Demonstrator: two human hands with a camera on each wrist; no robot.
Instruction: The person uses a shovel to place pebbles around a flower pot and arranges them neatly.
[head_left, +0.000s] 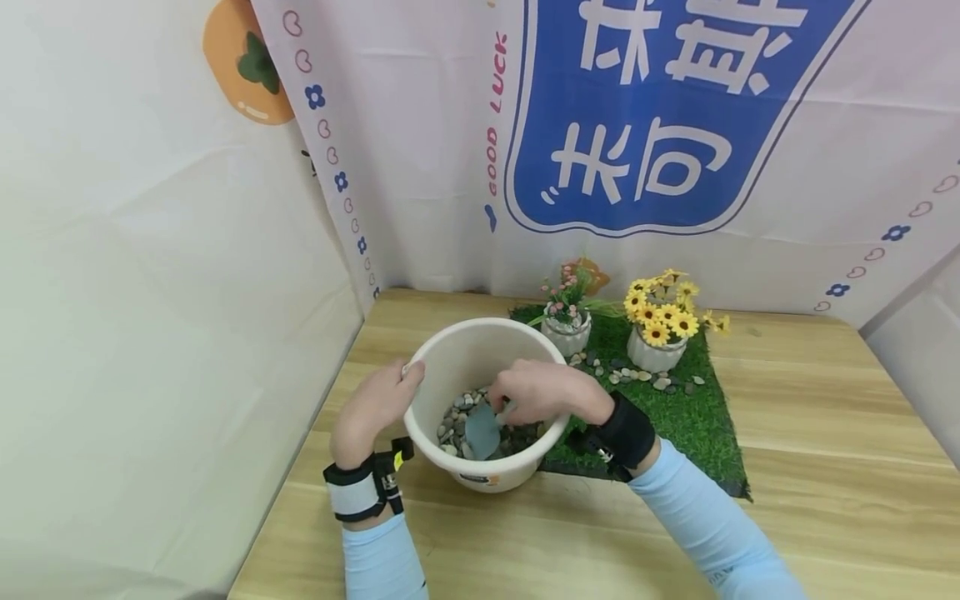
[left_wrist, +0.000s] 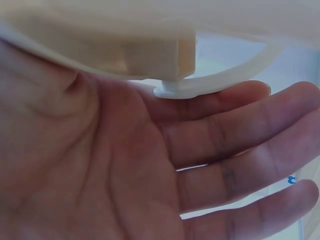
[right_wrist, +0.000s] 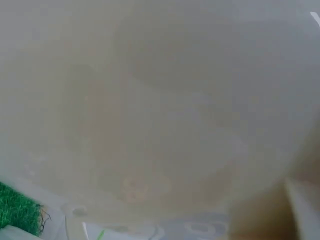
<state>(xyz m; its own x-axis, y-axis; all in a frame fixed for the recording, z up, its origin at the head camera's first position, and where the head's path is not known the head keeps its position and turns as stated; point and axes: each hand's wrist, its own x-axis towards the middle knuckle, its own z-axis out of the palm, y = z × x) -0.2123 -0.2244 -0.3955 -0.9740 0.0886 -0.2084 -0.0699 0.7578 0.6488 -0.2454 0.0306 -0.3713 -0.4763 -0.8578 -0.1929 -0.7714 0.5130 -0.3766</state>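
Note:
A white plastic bucket (head_left: 480, 348) stands on the wooden table with grey and tan pebbles (head_left: 452, 417) over its bottom. My left hand (head_left: 378, 402) holds its left rim, thumb hooked over the edge. In the left wrist view the fingers (left_wrist: 240, 130) reach outside the wall, under the rim and beside the white handle (left_wrist: 215, 84). Reaching down inside, my right hand (head_left: 536, 392) grips the handle of a small shovel. The grey-blue shovel blade (head_left: 482, 433) lies on the pebbles. The bucket's wall (right_wrist: 150, 110) fills most of the right wrist view and hides that hand.
Right of the bucket lies a green turf mat (head_left: 675, 425), partly under it. On the mat stand a white pot with pink flowers (head_left: 567, 335) and one with yellow flowers (head_left: 656, 353). A row of loose pebbles (head_left: 637, 375) runs before them. Cloth (head_left: 435, 167) hangs behind.

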